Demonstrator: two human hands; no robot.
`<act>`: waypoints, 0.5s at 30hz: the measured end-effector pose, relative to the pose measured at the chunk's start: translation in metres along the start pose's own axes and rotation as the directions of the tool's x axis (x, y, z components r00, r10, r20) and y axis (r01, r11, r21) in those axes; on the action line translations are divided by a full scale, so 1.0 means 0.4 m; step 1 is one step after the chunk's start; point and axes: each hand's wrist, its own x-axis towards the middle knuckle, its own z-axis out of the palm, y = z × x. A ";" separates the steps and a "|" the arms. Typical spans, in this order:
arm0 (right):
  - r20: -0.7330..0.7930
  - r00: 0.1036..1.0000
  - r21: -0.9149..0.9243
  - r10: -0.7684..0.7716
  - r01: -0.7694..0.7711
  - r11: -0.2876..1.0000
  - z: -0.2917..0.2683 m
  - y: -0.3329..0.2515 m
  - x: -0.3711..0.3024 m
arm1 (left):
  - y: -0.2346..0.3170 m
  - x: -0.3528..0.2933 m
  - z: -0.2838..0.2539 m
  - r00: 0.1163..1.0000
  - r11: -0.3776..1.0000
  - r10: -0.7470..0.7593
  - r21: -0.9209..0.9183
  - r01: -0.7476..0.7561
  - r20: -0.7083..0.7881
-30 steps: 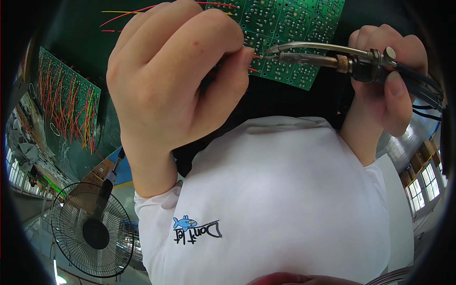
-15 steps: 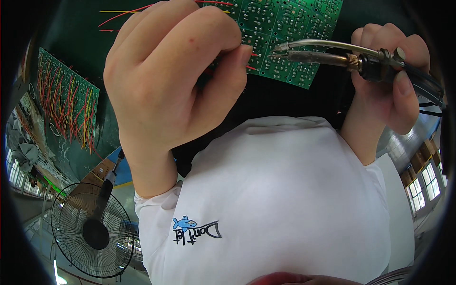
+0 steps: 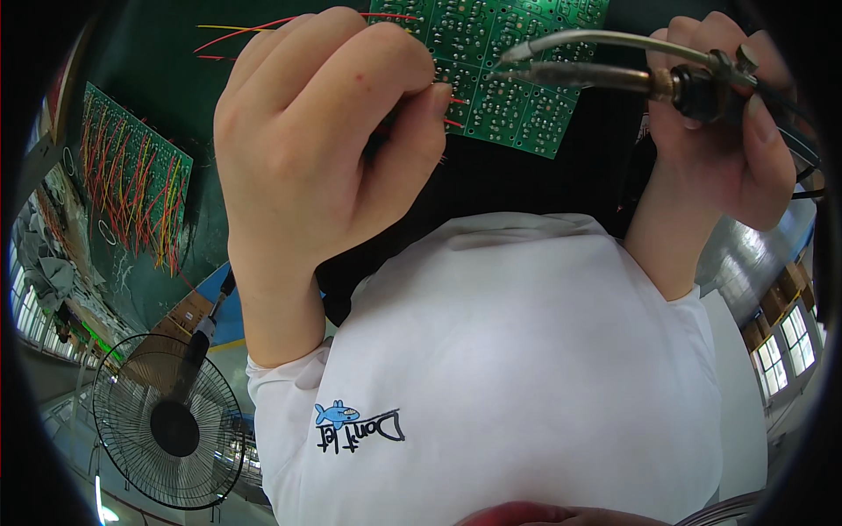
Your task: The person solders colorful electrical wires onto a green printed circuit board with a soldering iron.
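Note:
My left hand is closed in a pinch at the left edge of a green circuit board. Short red wire ends stick out past the thumb and fingertips, lying over the board; the rest of that wire is hidden by the hand. In my right hand is a soldering iron with a curved metal feed tube along its top. Its tip points left, over the board's solder joints, a short way from the wire ends. Whether it touches the board I cannot tell.
A second green board, covered in red and yellow wires, lies on the dark green tabletop to the left. Loose red and yellow wires reach out behind my left hand. A black fan stands at lower left. Black cables trail from the iron.
The iron's tip has moved up and away from the wire ends, and the right hand has shifted with it. My left hand keeps its pinch. The whole view has shifted slightly.

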 end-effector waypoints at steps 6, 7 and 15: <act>-0.199 0.979 -0.326 -0.044 -0.024 0.945 0.068 0.021 -0.028 | 0.009 0.001 -0.006 0.996 0.996 -0.087 -0.016 0.087 0.014; -0.199 0.979 -0.325 -0.043 -0.024 0.945 0.053 0.025 -0.017 | 0.008 0.000 -0.006 0.997 0.996 -0.083 -0.017 0.083 0.010; 0.160 0.982 -0.254 -0.096 0.135 0.958 0.033 0.034 0.015 | 0.001 -0.001 -0.002 0.997 0.997 -0.072 -0.036 0.072 -0.003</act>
